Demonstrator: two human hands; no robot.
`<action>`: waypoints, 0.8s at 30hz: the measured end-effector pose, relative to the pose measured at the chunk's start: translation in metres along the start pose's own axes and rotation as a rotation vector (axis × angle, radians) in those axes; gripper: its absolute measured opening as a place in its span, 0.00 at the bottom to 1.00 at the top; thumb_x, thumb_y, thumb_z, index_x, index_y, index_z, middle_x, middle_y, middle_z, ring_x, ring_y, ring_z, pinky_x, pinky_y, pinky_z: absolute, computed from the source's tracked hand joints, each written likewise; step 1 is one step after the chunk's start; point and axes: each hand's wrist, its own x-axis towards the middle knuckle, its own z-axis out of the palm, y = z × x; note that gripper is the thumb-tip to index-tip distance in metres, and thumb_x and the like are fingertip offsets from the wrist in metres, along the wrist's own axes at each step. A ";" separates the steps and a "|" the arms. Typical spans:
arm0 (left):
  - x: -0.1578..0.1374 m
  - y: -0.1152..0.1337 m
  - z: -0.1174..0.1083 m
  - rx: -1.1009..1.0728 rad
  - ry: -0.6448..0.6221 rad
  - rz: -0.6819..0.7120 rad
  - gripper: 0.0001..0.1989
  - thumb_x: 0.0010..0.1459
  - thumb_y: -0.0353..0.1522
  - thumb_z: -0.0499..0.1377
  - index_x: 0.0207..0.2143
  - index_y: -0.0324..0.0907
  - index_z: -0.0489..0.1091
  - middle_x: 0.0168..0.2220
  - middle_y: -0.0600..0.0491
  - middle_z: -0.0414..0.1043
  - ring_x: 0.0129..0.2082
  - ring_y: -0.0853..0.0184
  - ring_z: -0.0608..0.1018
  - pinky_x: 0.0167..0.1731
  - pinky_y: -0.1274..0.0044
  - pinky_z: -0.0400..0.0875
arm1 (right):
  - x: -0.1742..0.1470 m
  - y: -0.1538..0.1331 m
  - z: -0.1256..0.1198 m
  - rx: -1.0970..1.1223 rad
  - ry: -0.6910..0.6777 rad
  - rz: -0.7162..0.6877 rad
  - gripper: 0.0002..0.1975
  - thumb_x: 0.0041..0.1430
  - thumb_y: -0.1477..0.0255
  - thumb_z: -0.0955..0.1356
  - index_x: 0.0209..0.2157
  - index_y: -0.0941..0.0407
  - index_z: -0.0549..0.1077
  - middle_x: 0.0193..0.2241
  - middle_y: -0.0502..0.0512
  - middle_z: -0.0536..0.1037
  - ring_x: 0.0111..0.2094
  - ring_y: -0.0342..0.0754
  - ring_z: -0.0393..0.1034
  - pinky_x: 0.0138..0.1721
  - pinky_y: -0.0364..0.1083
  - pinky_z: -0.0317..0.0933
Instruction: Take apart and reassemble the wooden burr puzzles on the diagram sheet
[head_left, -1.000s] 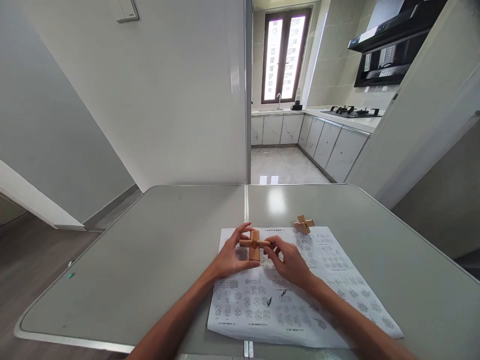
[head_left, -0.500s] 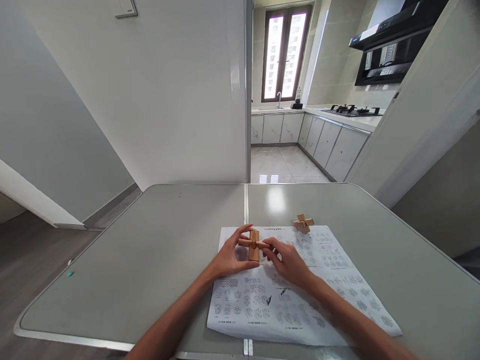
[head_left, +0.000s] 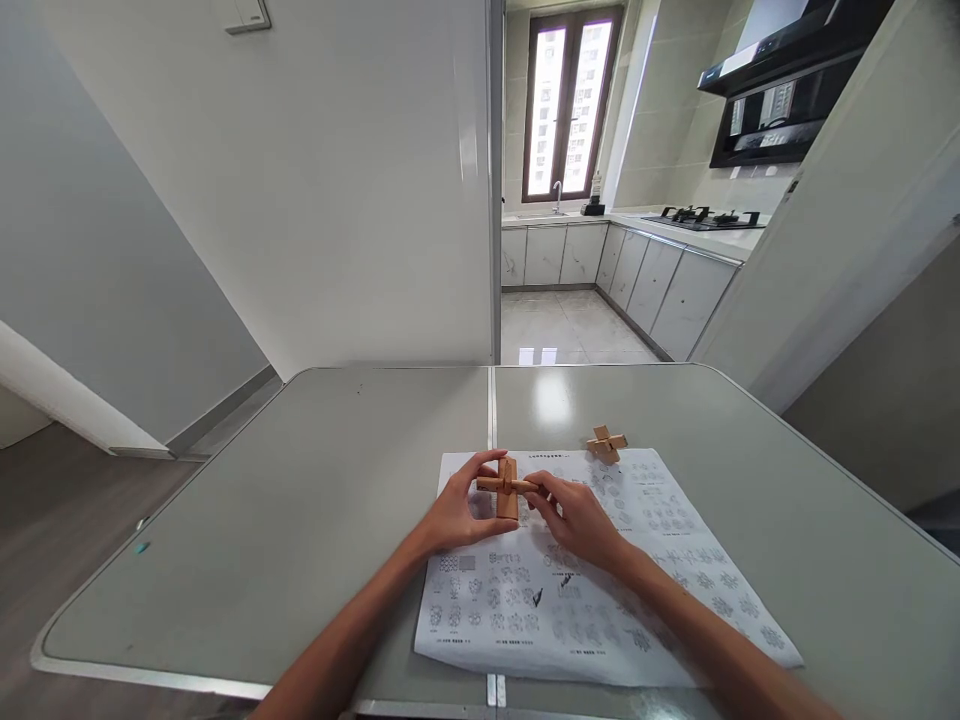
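Between both hands is a wooden interlocking puzzle (head_left: pixel 508 497), cross-shaped, with an upright block and a thinner bar running crosswise through it. My left hand (head_left: pixel 466 508) grips the upright block at top and bottom, index finger above and thumb below. My right hand (head_left: pixel 574 515) pinches the right end of the crosswise bar between thumb and fingers. Beneath the hands lies a large printed sheet (head_left: pixel 517 640) with rows of small puzzle diagrams. A second wooden puzzle (head_left: pixel 607 444), also made of crossed pieces, rests at the sheet's far edge.
The grey folding table (head_left: pixel 247 530) has a metal rim and a centre seam. A small teal bit (head_left: pixel 142 547) lies near its left edge. Beyond the table are a white wall (head_left: pixel 360 200) and a kitchen with a gas hob (head_left: pixel 705 219).
Both hands stay nearly in place with the puzzle held between them. The view has shifted very slightly.
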 end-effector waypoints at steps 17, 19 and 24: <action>0.002 -0.003 0.001 -0.286 -0.047 -0.067 0.44 0.49 0.40 0.75 0.66 0.52 0.61 0.61 0.45 0.69 0.61 0.52 0.71 0.62 0.59 0.64 | 0.001 -0.005 0.000 0.124 0.019 0.035 0.10 0.74 0.65 0.61 0.44 0.52 0.70 0.28 0.50 0.78 0.25 0.46 0.71 0.30 0.44 0.65; 0.002 -0.002 0.000 -0.263 -0.052 -0.074 0.42 0.48 0.40 0.75 0.64 0.51 0.64 0.60 0.46 0.70 0.60 0.51 0.72 0.59 0.60 0.67 | 0.000 -0.006 0.000 0.144 0.010 0.032 0.10 0.74 0.64 0.60 0.44 0.52 0.71 0.28 0.49 0.78 0.23 0.45 0.70 0.30 0.44 0.66; 0.000 0.001 -0.002 -0.157 -0.009 -0.040 0.41 0.44 0.40 0.76 0.61 0.51 0.67 0.58 0.47 0.72 0.59 0.52 0.73 0.61 0.60 0.67 | -0.002 -0.006 0.003 0.133 0.000 0.016 0.09 0.73 0.66 0.61 0.44 0.52 0.71 0.30 0.50 0.80 0.26 0.46 0.72 0.31 0.44 0.66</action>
